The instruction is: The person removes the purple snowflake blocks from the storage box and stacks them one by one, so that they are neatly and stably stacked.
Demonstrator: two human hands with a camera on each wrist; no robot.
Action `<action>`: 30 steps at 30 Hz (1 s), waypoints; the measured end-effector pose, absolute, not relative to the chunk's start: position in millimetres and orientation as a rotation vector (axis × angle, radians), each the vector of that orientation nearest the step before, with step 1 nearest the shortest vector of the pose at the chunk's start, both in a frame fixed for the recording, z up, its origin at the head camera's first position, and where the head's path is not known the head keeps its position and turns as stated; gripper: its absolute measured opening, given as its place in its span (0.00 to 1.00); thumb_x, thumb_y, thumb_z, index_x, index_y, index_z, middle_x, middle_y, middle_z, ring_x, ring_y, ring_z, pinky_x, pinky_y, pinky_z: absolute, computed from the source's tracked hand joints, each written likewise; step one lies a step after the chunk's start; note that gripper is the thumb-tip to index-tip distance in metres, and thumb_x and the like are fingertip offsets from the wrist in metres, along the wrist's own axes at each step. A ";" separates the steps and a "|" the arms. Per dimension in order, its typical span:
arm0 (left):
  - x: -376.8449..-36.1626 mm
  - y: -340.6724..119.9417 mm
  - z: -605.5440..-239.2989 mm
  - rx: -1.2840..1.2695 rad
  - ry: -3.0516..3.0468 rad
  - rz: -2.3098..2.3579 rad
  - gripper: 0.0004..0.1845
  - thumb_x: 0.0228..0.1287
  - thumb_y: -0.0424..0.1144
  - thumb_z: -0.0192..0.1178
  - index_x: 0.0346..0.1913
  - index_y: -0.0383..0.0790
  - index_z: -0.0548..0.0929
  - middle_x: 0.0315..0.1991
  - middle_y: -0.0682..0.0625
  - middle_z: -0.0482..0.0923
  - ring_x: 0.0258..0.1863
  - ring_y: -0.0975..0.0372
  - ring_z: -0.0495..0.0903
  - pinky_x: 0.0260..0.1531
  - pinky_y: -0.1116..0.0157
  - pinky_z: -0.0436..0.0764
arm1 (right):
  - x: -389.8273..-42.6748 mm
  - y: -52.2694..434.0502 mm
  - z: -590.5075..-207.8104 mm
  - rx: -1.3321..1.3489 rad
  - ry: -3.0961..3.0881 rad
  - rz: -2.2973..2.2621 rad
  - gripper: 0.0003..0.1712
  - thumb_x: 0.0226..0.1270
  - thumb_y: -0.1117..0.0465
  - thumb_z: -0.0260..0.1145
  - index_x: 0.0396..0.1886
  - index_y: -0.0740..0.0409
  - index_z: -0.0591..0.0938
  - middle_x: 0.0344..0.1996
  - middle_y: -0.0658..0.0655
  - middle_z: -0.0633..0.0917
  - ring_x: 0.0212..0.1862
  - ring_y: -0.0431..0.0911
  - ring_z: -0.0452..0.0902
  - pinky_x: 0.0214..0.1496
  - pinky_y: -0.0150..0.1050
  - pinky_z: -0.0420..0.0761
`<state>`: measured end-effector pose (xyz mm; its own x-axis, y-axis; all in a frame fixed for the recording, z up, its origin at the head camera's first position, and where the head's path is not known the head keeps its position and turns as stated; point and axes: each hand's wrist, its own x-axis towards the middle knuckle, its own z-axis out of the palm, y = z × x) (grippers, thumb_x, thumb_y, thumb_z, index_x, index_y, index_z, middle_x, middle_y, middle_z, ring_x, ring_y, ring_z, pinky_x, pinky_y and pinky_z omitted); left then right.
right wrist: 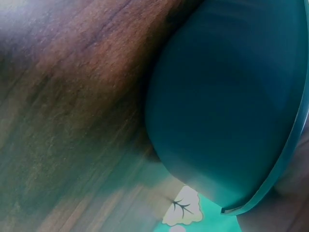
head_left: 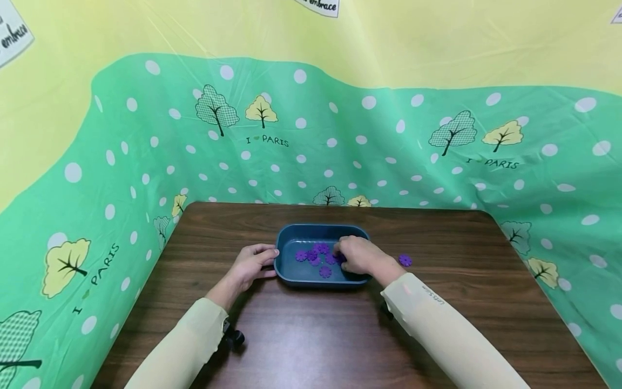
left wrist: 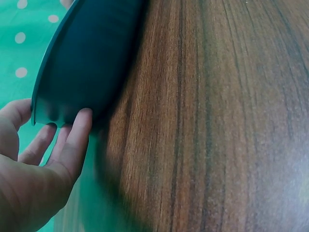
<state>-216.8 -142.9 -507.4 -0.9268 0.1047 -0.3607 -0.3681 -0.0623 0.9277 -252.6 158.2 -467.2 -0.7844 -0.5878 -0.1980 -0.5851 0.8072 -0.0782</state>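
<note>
A dark blue plastic tray point(head_left: 311, 283) stands on the table with several purple flower-shaped pieces point(head_left: 325, 271) on its floor. At its left end, my left hand point(head_left: 252, 262) holds the wall, the thumb at the rim and the other fingers against the outside. The left wrist view shows these fingertips point(left wrist: 83, 116) on the tray's outer wall point(left wrist: 89, 63). My right hand point(head_left: 362, 255) reaches over the right end into the tray, fingers bent down among the purple pieces. Its fingertips are partly hidden, so a grip on a piece cannot be made out. In the right wrist view, the tray wall point(right wrist: 227, 96) hides most of that hand.
One purple flower-shaped piece point(head_left: 405, 260) lies on the brown wooden table point(head_left: 311, 335), right of the tray. A green and yellow printed cloth point(head_left: 330, 124) hangs behind and along the sides of the table. A small black object point(head_left: 235, 337) shows by the left wrist.
</note>
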 end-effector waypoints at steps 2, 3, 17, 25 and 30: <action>-217.0 -142.9 -507.3 -0.280 1.894 2.060 0.24 0.62 0.38 0.64 0.60 0.33 0.76 0.53 0.35 0.79 0.48 0.50 0.83 0.40 0.54 0.86 | -253.0 159.1 -467.9 -0.922 2.795 -0.013 0.16 0.59 0.55 0.71 0.48 0.48 0.85 0.42 0.48 0.81 0.45 0.42 0.76 0.52 0.43 0.82; -216.9 -142.9 -507.0 -0.280 1.893 2.060 0.24 0.62 0.39 0.64 0.60 0.33 0.76 0.53 0.35 0.79 0.48 0.50 0.83 0.40 0.54 0.87 | -253.3 159.6 -468.3 -0.927 2.802 -0.016 0.16 0.59 0.55 0.71 0.48 0.48 0.85 0.42 0.48 0.81 0.45 0.42 0.76 0.52 0.43 0.82; -216.4 -143.1 -507.9 -0.275 1.892 2.063 0.24 0.63 0.39 0.64 0.60 0.33 0.76 0.54 0.35 0.79 0.48 0.51 0.82 0.40 0.54 0.87 | -256.2 165.5 -468.1 -0.994 2.822 -0.304 0.16 0.58 0.54 0.70 0.47 0.48 0.86 0.41 0.45 0.79 0.39 0.39 0.73 0.44 0.35 0.79; -217.1 -143.1 -507.7 -0.276 1.884 2.070 0.23 0.63 0.38 0.64 0.59 0.33 0.77 0.53 0.35 0.79 0.47 0.51 0.83 0.40 0.54 0.87 | -256.7 173.8 -465.7 -0.975 2.843 -0.444 0.17 0.58 0.55 0.70 0.47 0.51 0.86 0.45 0.45 0.81 0.46 0.41 0.76 0.53 0.41 0.81; -217.7 -143.8 -507.1 -0.278 1.882 2.060 0.23 0.63 0.38 0.64 0.59 0.33 0.77 0.53 0.35 0.79 0.47 0.52 0.83 0.40 0.54 0.86 | -256.8 179.4 -464.7 -0.965 2.863 -0.493 0.16 0.58 0.53 0.71 0.47 0.50 0.86 0.43 0.43 0.81 0.44 0.40 0.76 0.50 0.40 0.82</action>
